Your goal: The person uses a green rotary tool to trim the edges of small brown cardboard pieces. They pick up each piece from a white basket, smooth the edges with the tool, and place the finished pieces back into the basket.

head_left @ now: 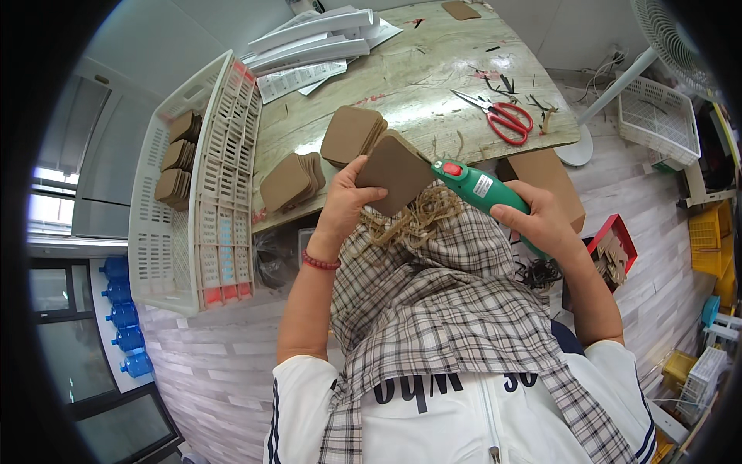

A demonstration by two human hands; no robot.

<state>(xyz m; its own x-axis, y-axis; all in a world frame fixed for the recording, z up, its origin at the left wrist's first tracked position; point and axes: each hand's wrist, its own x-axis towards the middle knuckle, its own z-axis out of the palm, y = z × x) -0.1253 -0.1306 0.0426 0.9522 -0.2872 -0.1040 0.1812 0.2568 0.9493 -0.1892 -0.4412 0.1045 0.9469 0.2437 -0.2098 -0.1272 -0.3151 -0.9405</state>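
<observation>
My left hand (pixel 346 203) grips a flat, brown, rounded-square piece (pixel 394 174) between thumb and fingers, above my lap. Wrapped in my right hand (pixel 541 223) is a green handheld power tool (pixel 473 185) with a red switch. Its narrow tip meets the piece's upper right edge. Thin brown trimmed strips (pixel 413 215) lie heaped on the checked apron (pixel 440 301) below. Two stacks of similar brown pieces stand at the table's near edge: one stack (pixel 349 135) just behind the held piece, another stack (pixel 290 184) farther left.
A white plastic crate (pixel 243 116) on the left holds several brown stacks (pixel 179 155). Red-handled scissors (pixel 506 120) and dark scraps lie on the worn table (pixel 417 69). Papers (pixel 309 58) cover its far left corner. A red box (pixel 618 236) of brown scraps sits right, below a fan (pixel 672 39).
</observation>
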